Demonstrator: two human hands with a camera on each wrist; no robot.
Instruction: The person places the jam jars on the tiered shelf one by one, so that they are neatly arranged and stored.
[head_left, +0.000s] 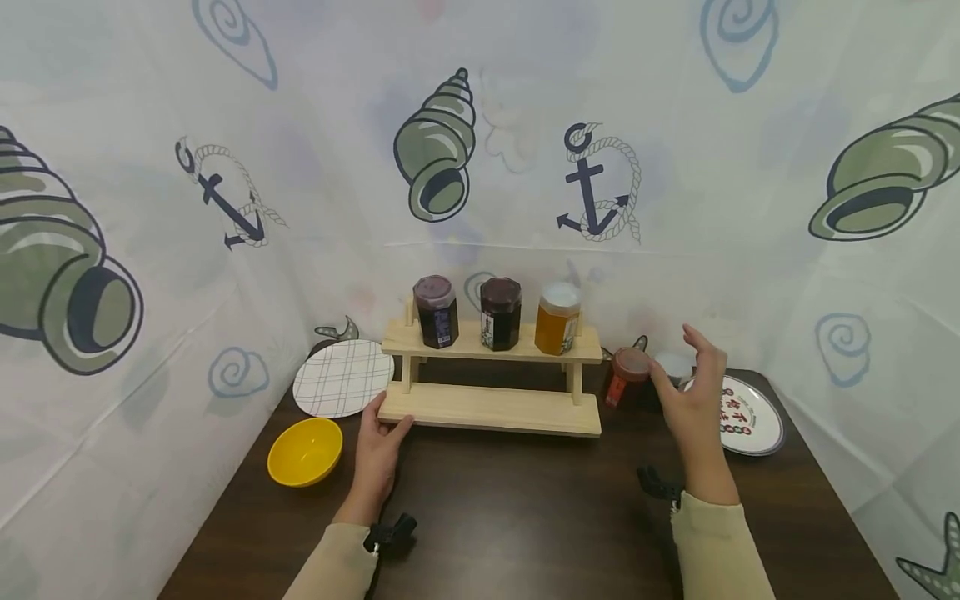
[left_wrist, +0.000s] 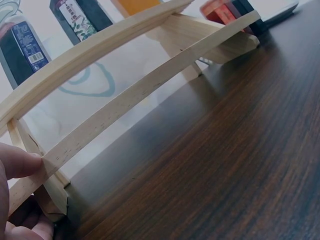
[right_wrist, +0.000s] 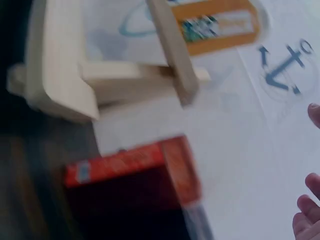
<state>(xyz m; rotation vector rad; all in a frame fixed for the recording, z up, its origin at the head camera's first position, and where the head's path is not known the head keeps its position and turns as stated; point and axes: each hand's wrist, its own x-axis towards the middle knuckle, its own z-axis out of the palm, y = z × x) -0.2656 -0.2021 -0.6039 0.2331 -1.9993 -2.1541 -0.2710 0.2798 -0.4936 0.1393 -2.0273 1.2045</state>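
Note:
A two-tier wooden rack (head_left: 491, 407) (left_wrist: 130, 95) stands on the dark table. Its upper shelf carries two dark jam jars (head_left: 436, 311) (head_left: 500, 313) and an amber honey jar (head_left: 558, 317). My left hand (head_left: 378, 446) holds the rack's lower left corner, thumb (left_wrist: 17, 162) pressed on the front edge. My right hand (head_left: 693, 392) hovers open, fingers spread, just right of a dark jar with a red label and brown lid (head_left: 626, 376) (right_wrist: 132, 175), without touching it. A white-lidded jar (head_left: 672, 367) stands behind that hand.
A checked white plate (head_left: 341, 377) and a yellow bowl (head_left: 304, 451) sit left of the rack. A printed plate (head_left: 750, 417) lies at the right. A patterned cloth backdrop (head_left: 675, 167) encloses the table on three sides.

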